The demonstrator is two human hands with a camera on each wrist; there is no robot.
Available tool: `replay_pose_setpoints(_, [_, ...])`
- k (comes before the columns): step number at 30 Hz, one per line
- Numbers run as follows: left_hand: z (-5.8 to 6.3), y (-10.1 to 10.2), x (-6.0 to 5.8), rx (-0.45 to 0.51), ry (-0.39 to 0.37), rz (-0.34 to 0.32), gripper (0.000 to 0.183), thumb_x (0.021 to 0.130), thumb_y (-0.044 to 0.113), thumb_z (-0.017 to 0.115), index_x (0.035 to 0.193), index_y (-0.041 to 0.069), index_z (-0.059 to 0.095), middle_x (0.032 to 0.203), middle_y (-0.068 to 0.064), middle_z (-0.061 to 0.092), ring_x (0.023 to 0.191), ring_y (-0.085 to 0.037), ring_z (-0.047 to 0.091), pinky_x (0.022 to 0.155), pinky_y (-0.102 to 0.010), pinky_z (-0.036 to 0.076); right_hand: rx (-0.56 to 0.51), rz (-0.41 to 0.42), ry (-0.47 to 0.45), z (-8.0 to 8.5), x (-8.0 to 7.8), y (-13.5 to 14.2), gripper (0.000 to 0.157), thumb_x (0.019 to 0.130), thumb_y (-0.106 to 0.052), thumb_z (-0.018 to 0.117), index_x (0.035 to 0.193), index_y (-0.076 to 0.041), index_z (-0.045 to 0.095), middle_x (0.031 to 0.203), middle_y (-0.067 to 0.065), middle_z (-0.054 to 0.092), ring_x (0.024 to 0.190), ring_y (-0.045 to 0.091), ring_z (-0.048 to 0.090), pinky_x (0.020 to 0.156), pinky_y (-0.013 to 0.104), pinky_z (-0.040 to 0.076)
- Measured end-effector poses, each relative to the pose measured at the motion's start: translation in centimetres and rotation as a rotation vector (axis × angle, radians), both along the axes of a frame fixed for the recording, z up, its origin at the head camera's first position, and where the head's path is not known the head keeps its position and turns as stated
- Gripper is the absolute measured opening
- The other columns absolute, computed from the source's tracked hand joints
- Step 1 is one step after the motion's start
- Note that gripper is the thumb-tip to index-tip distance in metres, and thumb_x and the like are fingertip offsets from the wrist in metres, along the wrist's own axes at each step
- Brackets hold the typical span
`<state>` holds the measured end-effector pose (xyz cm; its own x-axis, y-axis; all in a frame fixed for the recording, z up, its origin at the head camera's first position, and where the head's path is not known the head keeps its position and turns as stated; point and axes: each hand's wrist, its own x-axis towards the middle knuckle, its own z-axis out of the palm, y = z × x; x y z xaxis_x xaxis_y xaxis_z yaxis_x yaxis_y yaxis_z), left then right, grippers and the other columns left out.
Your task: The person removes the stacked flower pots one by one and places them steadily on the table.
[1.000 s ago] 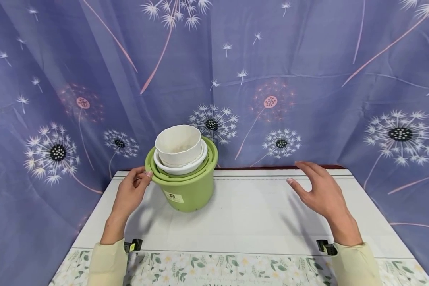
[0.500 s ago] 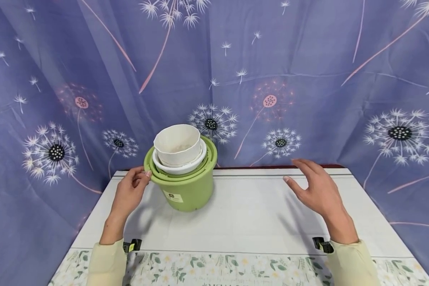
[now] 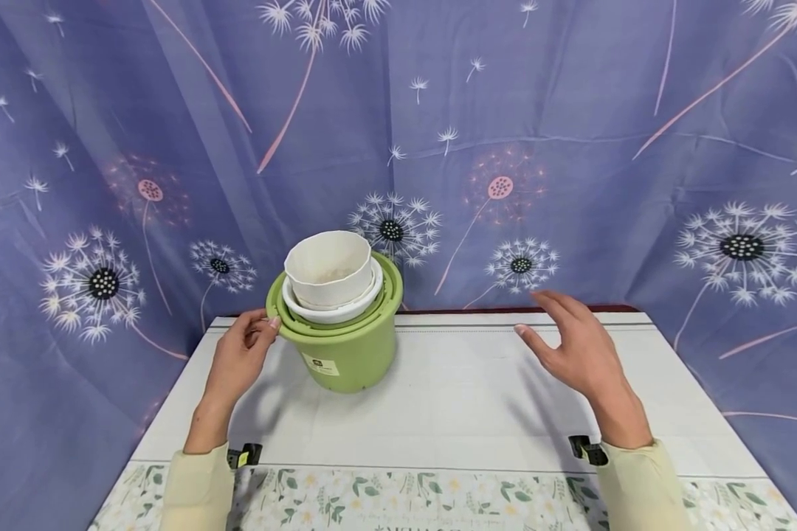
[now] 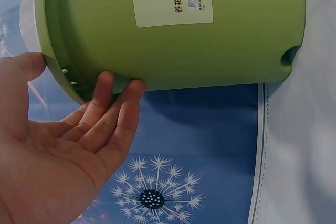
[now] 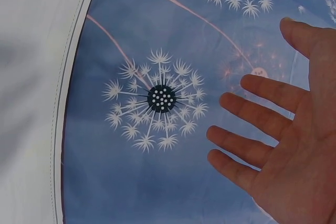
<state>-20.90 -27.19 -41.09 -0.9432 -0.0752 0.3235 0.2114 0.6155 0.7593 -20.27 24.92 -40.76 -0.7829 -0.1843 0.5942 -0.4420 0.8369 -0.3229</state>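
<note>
A green flowerpot with a paper label stands upright on the left part of the table. Nested in it are another green pot rim, a white round-rimmed pot and, on top, a white pot with an angular edge. My left hand grips the outer pot's rim at its left side; the left wrist view has the thumb on the rim and the fingers curled beneath it. To the right of the pots, my right hand hovers over the table with its fingers spread, touching nothing.
A white tablecloth with a leafy flower border covers the table. Behind and at both sides hangs a purple curtain printed with dandelions, close to the table's back edge.
My right hand has moved a little to the left, toward the pots, fingers still spread. The left hand and the pots stay in place.
</note>
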Motion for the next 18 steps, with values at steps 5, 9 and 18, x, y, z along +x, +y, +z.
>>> replay_pose_setpoints(5, [0.0, 0.0, 0.0, 0.0, -0.001, -0.001, 0.056, 0.111, 0.044, 0.056, 0.149, 0.001, 0.055, 0.121, -0.016, 0.071, 0.108, -0.03, 0.071, 0.081, -0.013, 0.051, -0.009, 0.01, -0.003, 0.2, -0.1, -0.4, 0.062, 0.095, -0.034, 0.081, 0.146, -0.005, 0.062, 0.147, 0.023, 0.059, 0.133, 0.047, 0.054, 0.101, 0.069, 0.045])
replay_pose_setpoints(9, [0.0, -0.1, 0.0, 0.008, -0.005, -0.006, 0.057, 0.111, 0.044, 0.056, 0.149, 0.002, 0.055, 0.122, -0.016, 0.071, 0.109, -0.032, 0.071, 0.081, -0.012, 0.05, -0.015, 0.028, -0.007, 0.4, 0.0, -0.8, 0.061, 0.096, -0.032, 0.08, 0.147, -0.005, 0.062, 0.148, 0.022, 0.058, 0.134, 0.046, 0.054, 0.102, 0.068, 0.046])
replay_pose_setpoints(18, [-0.2, -0.2, -0.3, 0.0, -0.008, -0.002, 0.058, 0.111, 0.047, 0.055, 0.148, 0.002, 0.056, 0.121, -0.015, 0.071, 0.108, -0.032, 0.071, 0.082, -0.013, 0.052, -0.02, 0.032, -0.002, 0.6, 0.1, -1.2, 0.06, 0.096, -0.031, 0.08, 0.148, -0.008, 0.062, 0.149, 0.021, 0.058, 0.135, 0.045, 0.054, 0.101, 0.068, 0.047])
